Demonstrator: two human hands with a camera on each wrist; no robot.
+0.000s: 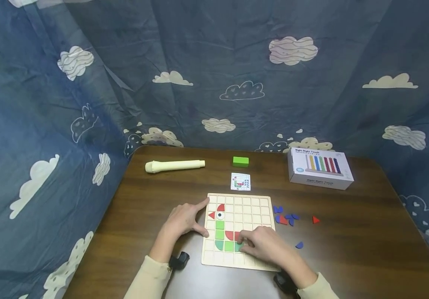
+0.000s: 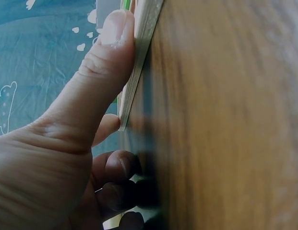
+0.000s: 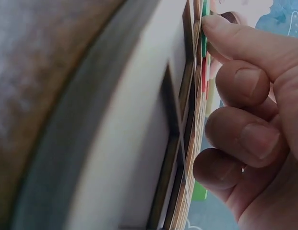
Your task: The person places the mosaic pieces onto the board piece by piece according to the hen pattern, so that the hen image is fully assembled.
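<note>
A light wooden grid board [image 1: 239, 203] lies on the table. Set in its cells are a red triangle [image 1: 212, 215], an eye tile [image 1: 220, 215], several green squares [image 1: 219, 234], red quarter circles [image 1: 229, 235] and a teal quarter circle [image 1: 219, 245]. My left hand [image 1: 182, 220] touches the board's left edge with thumb and forefinger spread; in the left wrist view its thumb [image 2: 108, 52] rests along the rim. My right hand [image 1: 264, 244] pinches a second teal quarter circle [image 1: 238, 246] at its cell, thumb and forefinger bent, other fingers curled.
A picture card [image 1: 240, 182] lies behind the board, with a green block [image 1: 241, 161] beyond it. A cream stick [image 1: 175, 165] lies back left, a boxed toy [image 1: 319, 168] back right. Loose blue pieces [image 1: 291, 222] and a red triangle [image 1: 315, 219] lie right of the board.
</note>
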